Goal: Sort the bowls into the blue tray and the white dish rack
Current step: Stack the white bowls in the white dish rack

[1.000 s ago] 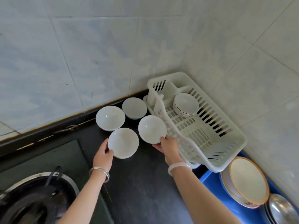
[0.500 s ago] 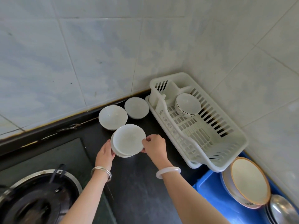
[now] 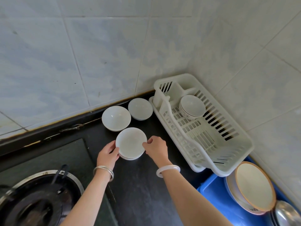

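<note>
Two white bowls sit nested as a stack (image 3: 131,141) on the dark counter. My left hand (image 3: 108,154) grips the stack's left rim and my right hand (image 3: 156,148) touches its right rim. Behind the stack stand two more white bowls, one (image 3: 116,118) on the left and one (image 3: 140,108) on the right. The white dish rack (image 3: 231,154) lies in the corner with one banded bowl (image 3: 192,107) inside. The blue tray (image 3: 215,191) at the lower right holds a large brown-rimmed bowl (image 3: 254,185).
A gas burner with a dark pan support (image 3: 37,201) fills the lower left. A metal bowl (image 3: 286,214) shows at the bottom right edge. Tiled walls close the corner behind the rack and the bowls.
My right hand carried its white bowl leftward and set it into the bowl at my left hand, so the two now sit nested. Both hands stay at the stack's rim.
</note>
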A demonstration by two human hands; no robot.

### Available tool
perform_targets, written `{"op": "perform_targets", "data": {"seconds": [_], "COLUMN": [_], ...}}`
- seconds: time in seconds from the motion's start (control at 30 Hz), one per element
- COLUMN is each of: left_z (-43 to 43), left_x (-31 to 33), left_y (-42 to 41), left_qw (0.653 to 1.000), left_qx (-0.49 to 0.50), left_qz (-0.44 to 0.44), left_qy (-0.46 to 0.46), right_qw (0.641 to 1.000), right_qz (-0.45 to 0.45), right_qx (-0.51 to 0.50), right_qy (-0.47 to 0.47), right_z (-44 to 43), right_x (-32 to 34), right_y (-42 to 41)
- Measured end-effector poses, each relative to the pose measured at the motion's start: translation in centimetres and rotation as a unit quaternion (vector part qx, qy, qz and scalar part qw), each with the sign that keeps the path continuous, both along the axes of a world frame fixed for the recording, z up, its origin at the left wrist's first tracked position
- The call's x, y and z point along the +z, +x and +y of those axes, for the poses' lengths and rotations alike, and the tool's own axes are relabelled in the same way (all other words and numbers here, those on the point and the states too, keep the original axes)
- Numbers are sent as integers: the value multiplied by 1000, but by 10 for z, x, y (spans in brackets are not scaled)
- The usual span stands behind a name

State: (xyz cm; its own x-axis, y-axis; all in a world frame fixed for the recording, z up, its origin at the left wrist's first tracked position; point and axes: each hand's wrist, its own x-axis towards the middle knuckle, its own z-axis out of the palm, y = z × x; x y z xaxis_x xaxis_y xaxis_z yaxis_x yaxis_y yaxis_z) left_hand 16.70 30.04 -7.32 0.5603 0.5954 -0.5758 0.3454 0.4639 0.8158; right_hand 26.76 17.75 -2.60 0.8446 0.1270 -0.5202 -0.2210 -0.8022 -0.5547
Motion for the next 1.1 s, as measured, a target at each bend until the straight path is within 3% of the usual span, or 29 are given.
{"op": "perform_targets", "data": {"seconds": [0.27,0.43,0.6,0.73,0.93,1.1], "left_z": [2,-12,-24,-43,-99,-158], "left_x": [10,29,65,107,140,134], "left_y": [11,13,28,63,125,168], "left_qw": [997,998,999,993,984,973], "left_qx": [26,33,10,-62,-144,-214], "left_qz": [42,41,-39,-90,-105,-84], "left_qy": [-65,-22,24,50,1,-31], "right_qw": [968,975,965,964,965,962], "right_qz": [176,122,56,14,-13,-24], "right_qx": [-54,-45,-59,-76,-102,-185], "right_qy": [170,178,250,254,243,201], "right_z": [-6,-16,-43,-79,-146,-201], "right_x": [-7,1,41,85,122,108], "right_y": [10,12,23,47,85,118]}}
